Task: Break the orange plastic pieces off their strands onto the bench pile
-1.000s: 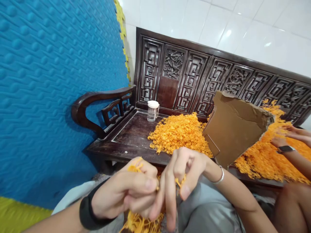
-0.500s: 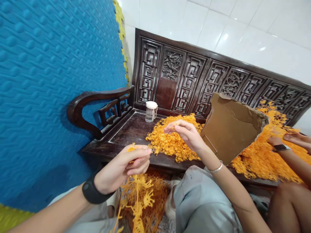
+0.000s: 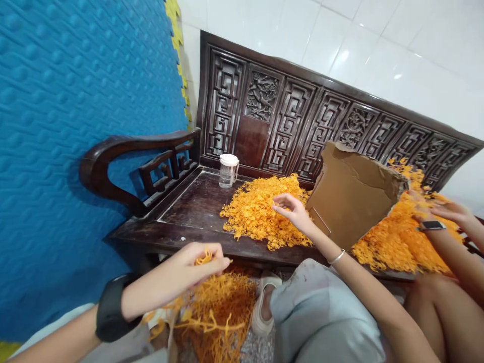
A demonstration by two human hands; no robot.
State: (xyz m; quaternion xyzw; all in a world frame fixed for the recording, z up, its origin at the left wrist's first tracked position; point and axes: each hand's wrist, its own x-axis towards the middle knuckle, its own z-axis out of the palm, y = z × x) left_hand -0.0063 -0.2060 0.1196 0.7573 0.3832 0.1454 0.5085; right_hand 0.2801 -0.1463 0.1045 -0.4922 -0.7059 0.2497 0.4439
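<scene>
Bottle [image 3: 226,174], white-lidded, beyond left hand [image 3: 200,264]; cardboard sheet [image 3: 355,194], brown, right of right hand [image 3: 293,212]; textured mat [image 3: 94,85], blue, left of both.

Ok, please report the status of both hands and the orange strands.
Left hand holding orange strands. Right hand at the orange pile, contact unclear. Nearest obstacle: cardboard beside that pile.

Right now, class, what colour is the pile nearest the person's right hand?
Orange; the pile shows best in the head view.
</scene>
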